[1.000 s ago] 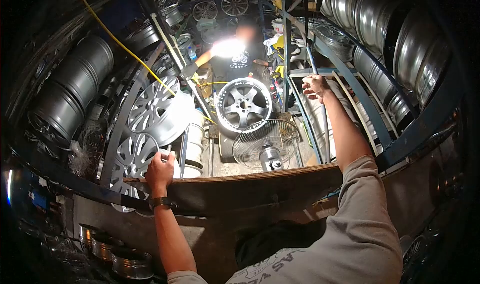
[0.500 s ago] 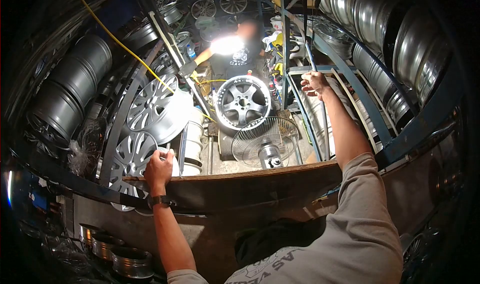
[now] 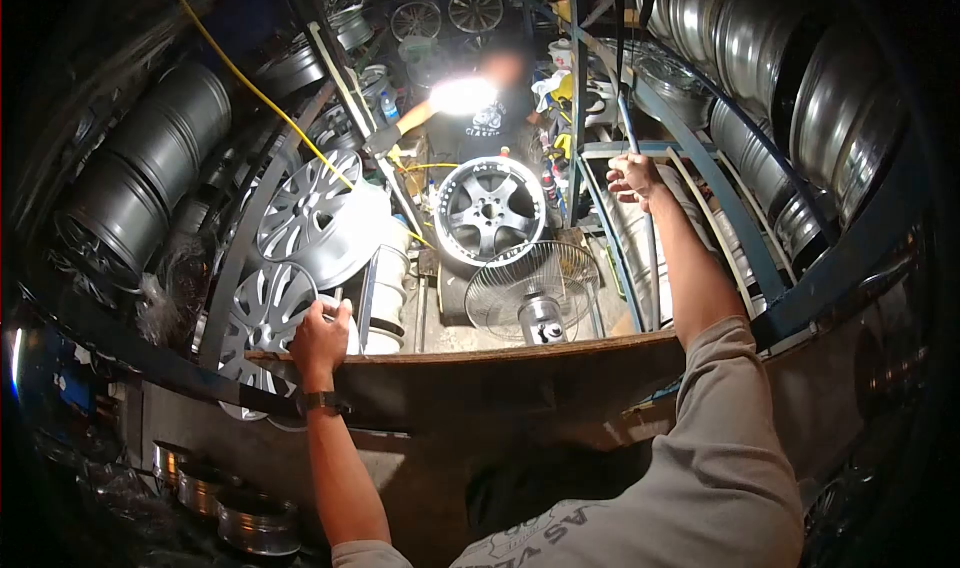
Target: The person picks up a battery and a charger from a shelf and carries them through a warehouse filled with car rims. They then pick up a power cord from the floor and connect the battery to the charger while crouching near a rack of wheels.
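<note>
I look down from a high wooden ledge [image 3: 520,358] into a wheel shop. My left hand [image 3: 320,338] grips the ledge's front edge at the left, a watch on its wrist. My right hand [image 3: 634,178] is closed around a thin upright metal pole [image 3: 650,258] of the blue rack at the right. Below stands a silver five-spoke alloy wheel [image 3: 488,211], upright and facing me. Behind it a person in a black shirt [image 3: 490,118] stands on the floor, one gloved hand [image 3: 380,140] on a slanted white bar.
A round wire-cage fan [image 3: 533,286] sits just below the ledge. Silver multi-spoke wheels [image 3: 310,218] lean at the left beside dark rim barrels [image 3: 140,188]. Polished rims [image 3: 790,78] fill the blue rack at the right. A yellow cord [image 3: 250,93] runs diagonally across the upper left.
Only my view has shifted slightly. Both hands keep their grips, and the wheel and the person below stay in place.
</note>
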The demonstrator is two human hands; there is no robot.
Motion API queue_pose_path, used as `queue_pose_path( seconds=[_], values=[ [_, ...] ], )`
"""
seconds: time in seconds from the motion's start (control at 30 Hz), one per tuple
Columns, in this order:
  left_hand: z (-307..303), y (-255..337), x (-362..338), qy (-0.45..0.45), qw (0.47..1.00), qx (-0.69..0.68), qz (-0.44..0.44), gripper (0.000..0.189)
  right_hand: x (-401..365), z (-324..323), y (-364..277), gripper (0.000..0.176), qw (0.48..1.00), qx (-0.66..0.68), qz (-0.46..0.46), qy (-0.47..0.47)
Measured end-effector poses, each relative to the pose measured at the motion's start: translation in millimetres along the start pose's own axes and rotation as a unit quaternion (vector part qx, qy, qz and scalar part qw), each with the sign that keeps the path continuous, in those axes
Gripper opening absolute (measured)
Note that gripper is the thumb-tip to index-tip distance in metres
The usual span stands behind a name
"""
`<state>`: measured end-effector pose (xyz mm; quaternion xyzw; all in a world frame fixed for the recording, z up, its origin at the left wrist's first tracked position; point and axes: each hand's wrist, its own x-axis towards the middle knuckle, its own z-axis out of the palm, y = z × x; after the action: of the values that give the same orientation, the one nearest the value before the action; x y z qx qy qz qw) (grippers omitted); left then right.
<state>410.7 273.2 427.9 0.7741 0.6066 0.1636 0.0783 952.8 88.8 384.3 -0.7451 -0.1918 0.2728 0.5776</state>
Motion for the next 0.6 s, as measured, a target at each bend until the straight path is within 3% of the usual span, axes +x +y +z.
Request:
queue_pose_path(
  seconds=[0.6],
  values=[
    [0.1, -0.8, -1.1, 0.006, 1.0, -0.021, 0.006, 0.042, -0.3, 1.3, 0.3, 0.021, 1.0, 0.006, 0.004, 0.007]
  ],
)
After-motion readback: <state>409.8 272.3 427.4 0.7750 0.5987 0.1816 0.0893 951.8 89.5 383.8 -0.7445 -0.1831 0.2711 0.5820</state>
